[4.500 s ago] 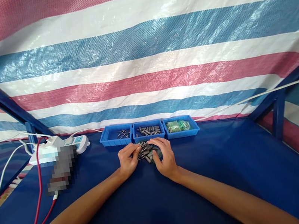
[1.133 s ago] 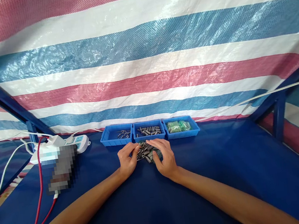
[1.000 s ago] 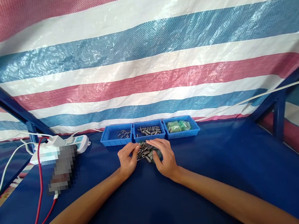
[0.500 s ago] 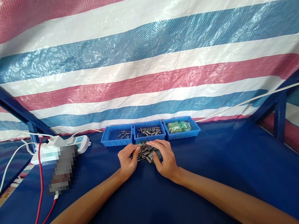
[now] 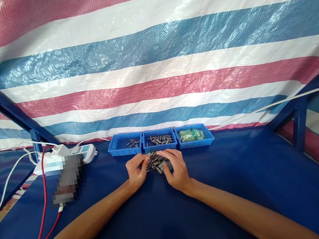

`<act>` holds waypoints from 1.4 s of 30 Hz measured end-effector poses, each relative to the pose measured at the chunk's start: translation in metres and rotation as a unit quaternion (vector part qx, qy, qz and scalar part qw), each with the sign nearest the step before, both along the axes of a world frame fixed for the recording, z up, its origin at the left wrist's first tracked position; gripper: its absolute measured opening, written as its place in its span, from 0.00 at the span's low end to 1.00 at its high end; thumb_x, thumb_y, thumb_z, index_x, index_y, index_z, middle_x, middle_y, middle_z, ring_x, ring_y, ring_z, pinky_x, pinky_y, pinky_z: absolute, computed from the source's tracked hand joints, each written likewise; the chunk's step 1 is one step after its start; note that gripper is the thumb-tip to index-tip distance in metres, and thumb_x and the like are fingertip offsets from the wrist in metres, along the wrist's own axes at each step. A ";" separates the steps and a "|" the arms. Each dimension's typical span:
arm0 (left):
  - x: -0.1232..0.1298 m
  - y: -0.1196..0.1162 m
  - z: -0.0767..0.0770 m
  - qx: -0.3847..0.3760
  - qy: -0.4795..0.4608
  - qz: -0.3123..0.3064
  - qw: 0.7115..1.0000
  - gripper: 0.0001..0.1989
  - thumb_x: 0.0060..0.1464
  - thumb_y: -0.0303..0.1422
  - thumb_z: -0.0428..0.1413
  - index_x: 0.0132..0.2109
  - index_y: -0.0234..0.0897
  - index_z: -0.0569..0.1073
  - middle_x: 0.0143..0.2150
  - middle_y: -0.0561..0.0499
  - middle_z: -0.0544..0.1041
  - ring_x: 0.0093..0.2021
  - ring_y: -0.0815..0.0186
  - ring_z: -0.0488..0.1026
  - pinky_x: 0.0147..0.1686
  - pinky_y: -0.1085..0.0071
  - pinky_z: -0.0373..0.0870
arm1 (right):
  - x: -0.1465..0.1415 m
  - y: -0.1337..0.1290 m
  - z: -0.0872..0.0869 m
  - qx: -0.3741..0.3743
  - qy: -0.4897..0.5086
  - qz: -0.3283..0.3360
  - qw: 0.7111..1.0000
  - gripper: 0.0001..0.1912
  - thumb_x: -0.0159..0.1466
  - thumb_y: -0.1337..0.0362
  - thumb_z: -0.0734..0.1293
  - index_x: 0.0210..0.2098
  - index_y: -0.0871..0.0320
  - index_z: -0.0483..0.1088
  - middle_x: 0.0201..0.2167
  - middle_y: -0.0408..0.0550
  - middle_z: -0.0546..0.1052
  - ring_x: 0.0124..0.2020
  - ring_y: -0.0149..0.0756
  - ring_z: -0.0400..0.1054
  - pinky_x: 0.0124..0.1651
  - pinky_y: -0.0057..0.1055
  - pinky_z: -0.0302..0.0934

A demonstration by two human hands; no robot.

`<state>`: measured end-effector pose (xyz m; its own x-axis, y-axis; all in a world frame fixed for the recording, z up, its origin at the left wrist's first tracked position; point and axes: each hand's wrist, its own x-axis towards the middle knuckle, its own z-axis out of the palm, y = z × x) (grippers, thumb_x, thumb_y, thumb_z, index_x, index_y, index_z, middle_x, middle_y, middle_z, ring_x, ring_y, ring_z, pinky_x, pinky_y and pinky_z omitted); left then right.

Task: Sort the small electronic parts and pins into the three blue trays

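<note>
A pile of small metal parts, thin pins and short grey cylinders, lies on the blue table between my hands. My left hand is at its left edge, thumb and forefinger pinched together; what they hold is too small to make out. On the right side of the pile is my right hand, its thumb and fingers apart over the parts. Behind the pile stand three blue bins: the left bin has a few thin pins, the middle bin grey cylinders, the right bin small green packets.
At the left are a white power strip with plugs, a blurred dark object and a red cable. A striped sheet hangs behind the table, with blue frame bars at both sides.
</note>
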<state>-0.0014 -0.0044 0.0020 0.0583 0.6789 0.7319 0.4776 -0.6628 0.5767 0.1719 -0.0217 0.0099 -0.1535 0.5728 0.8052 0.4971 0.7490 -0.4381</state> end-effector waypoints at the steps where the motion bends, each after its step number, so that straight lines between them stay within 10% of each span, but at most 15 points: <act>1: 0.000 0.000 0.000 -0.001 0.000 0.000 1.000 0.10 0.58 0.33 0.53 0.33 0.33 0.75 0.23 0.51 0.71 0.23 0.70 0.65 0.25 0.74 0.62 | 0.000 0.000 0.000 0.001 -0.001 0.000 1.000 0.20 0.62 0.70 0.57 0.53 0.57 0.66 0.45 0.51 0.75 0.48 0.43 0.66 0.51 0.45 0.61; 42: 0.000 -0.001 -0.001 0.011 0.025 0.011 1.000 0.09 0.58 0.31 0.52 0.33 0.32 0.75 0.23 0.51 0.72 0.23 0.71 0.68 0.26 0.74 0.63 | 0.001 0.000 0.000 -0.014 -0.005 0.013 1.000 0.21 0.63 0.70 0.57 0.56 0.57 0.62 0.50 0.52 0.73 0.52 0.44 0.64 0.54 0.46 0.59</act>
<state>-0.0011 -0.0054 0.0008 0.0807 0.6644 0.7430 0.5210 -0.6636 0.5369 0.1726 -0.0215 0.0102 -0.1768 0.5908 0.7872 0.4824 0.7492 -0.4539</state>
